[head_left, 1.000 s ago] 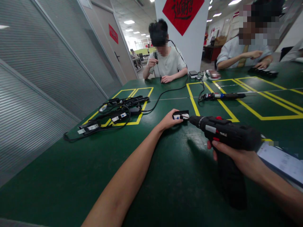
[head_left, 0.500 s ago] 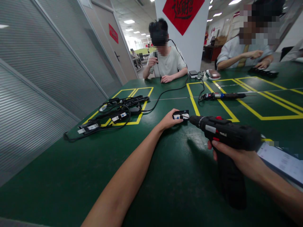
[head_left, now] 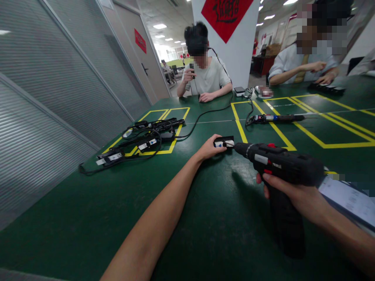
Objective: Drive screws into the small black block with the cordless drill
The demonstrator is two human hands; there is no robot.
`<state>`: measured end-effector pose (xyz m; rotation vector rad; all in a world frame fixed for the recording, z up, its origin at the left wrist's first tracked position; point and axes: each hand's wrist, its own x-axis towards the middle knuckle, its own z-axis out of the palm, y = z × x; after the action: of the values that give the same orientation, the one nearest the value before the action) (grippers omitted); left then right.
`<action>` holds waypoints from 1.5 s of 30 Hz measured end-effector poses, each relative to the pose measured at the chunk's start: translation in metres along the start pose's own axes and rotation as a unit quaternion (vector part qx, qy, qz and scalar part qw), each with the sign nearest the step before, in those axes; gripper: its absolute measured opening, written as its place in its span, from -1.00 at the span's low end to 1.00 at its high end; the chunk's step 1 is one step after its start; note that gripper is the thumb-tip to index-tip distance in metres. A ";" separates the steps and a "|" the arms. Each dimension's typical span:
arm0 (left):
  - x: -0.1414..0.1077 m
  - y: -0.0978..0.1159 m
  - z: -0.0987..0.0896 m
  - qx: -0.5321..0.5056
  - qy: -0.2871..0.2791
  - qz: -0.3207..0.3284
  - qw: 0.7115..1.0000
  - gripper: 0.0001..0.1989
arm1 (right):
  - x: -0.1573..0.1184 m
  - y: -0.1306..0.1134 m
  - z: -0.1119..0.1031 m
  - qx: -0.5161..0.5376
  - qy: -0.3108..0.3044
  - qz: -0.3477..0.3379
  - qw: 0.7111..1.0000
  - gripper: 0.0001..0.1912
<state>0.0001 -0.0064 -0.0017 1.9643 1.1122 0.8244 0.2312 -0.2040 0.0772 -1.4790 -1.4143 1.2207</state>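
My left hand (head_left: pixel 211 148) is closed around the left end of a small black rectangular part (head_left: pixel 229 139) with a white label, resting on the green table (head_left: pixel 187 218). My right hand (head_left: pixel 287 189) grips a black cordless drill (head_left: pixel 281 162) with red accents by its handle. The drill's chuck points left, and its thin bit reaches over the part's white face near my left thumb. Whether the bit tip touches the part or a screw is too small to tell. The drill's lower handle and battery hang in shadow.
Black devices with cables (head_left: pixel 155 130) lie left inside yellow tape lines. A slim electric screwdriver (head_left: pixel 275 119) lies at the right. A phone-like lit screen (head_left: pixel 348 199) sits beside my right wrist. Two people sit across the table, one holding a tool (head_left: pixel 192 70).
Almost nothing differs. Both my hands, the drill and the black part hold the same positions.
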 end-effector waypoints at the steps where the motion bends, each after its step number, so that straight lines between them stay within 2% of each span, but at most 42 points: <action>1: 0.000 0.000 0.000 0.001 0.001 0.002 1.000 -0.46 | 0.000 0.000 0.000 -0.002 0.003 -0.001 1.000 -0.78; 6: 0.000 0.001 -0.001 0.002 -0.003 0.021 1.000 -0.47 | -0.001 -0.001 -0.001 0.006 0.004 0.012 1.000 -0.78; 16: 0.000 -0.001 -0.001 0.008 -0.004 0.018 1.000 -0.47 | -0.003 -0.004 0.001 0.030 0.012 0.029 0.999 -0.80; 39: 0.000 -0.001 0.000 -0.014 -0.009 -0.003 1.000 -0.43 | 0.001 0.007 -0.005 0.015 -0.029 0.004 0.999 -0.77; 45: 0.000 0.000 -0.001 -0.008 -0.008 0.010 1.000 -0.45 | 0.002 0.008 -0.005 0.017 -0.024 0.002 1.000 -0.74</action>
<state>-0.0008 -0.0064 -0.0009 1.9677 1.0744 0.8242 0.2387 -0.2026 0.0704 -1.4386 -1.4158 1.2834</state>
